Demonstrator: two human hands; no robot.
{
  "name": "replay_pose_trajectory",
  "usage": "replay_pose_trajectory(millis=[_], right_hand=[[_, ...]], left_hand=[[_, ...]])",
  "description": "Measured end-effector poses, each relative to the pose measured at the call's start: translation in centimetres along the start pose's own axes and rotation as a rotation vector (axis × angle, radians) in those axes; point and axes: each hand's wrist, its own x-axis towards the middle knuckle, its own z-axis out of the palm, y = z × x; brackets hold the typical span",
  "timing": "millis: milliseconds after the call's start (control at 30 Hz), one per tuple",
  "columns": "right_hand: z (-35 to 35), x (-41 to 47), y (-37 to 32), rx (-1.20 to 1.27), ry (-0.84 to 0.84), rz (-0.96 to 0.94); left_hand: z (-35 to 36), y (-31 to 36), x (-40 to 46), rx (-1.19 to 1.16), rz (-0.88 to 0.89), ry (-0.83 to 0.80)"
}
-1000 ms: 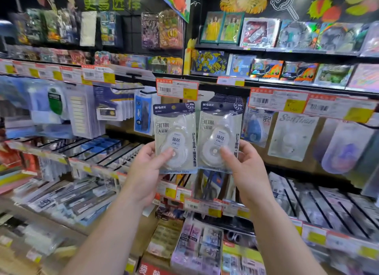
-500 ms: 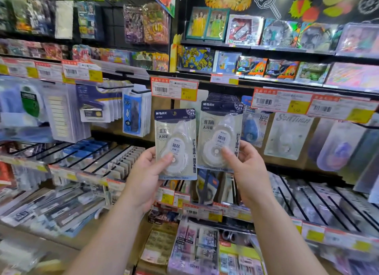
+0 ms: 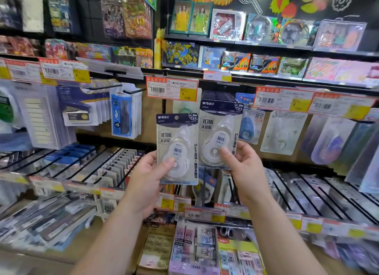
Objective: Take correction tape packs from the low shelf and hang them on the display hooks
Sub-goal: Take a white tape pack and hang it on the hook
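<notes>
Pinching glossy rectangular correction tape packs [image 3: 177,149], one per thumb: both hands [image 3: 146,178].

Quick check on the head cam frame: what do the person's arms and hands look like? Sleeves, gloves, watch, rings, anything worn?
Both forearms are bare up to the frame's bottom edge; no sleeves show. The left hand and the right hand are ungloved. No watch, wristband or ring is visible on either. The nails that show are short and look unpainted. No markings or tags on either arm.
</notes>
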Motion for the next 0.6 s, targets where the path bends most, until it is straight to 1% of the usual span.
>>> replay_pose_trajectory(millis=[300, 600], right_hand=[[-0.2, 0.4, 0.5, 0.05, 0.038, 0.028], [-0.2, 1.5, 1.4, -0.057, 0.089, 0.043]], left_hand=[[0.1, -0.2, 0.8, 0.006, -0.008, -0.028], [0.4, -0.4, 1.1, 0.026, -0.028, -0.019]])
